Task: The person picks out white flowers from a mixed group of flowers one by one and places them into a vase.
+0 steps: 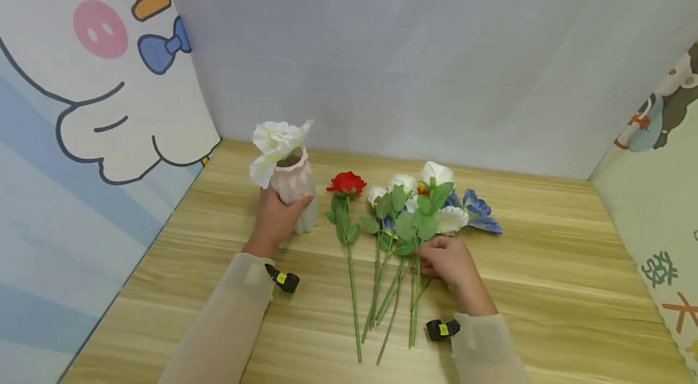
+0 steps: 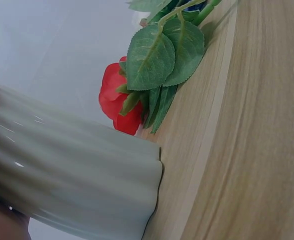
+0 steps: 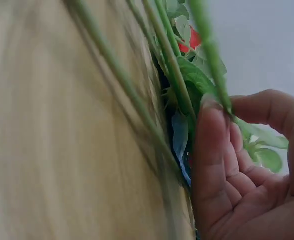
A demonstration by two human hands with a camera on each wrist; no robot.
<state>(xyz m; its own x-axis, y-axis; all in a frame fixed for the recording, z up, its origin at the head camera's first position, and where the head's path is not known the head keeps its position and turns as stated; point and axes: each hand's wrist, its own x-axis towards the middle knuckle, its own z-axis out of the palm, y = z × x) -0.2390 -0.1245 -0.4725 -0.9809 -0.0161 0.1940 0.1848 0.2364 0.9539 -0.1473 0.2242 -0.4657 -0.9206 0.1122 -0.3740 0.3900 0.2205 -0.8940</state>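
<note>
In the head view my left hand (image 1: 275,221) grips a pale pink ribbed vase (image 1: 294,183) with its thumb across the front. A white ruffled flower (image 1: 277,140) leans out of its mouth. The glossy vase wall (image 2: 87,165) and its base on the table fill much of the left wrist view. My right hand (image 1: 451,264) pinches the green stem of a white rose (image 1: 438,174) between thumb and index finger. That stem (image 3: 212,55) looks raised off the table in the right wrist view. Leaves hide part of the bunch beneath.
Between the hands lies a red rose (image 1: 347,183) with its stem toward me. Other white roses (image 1: 402,183), a white ruffled bloom (image 1: 451,220) and blue flowers (image 1: 480,213) overlap on the wooden table (image 1: 551,263). A grey cloth wall (image 1: 403,57) stands behind, with printed panels on both sides.
</note>
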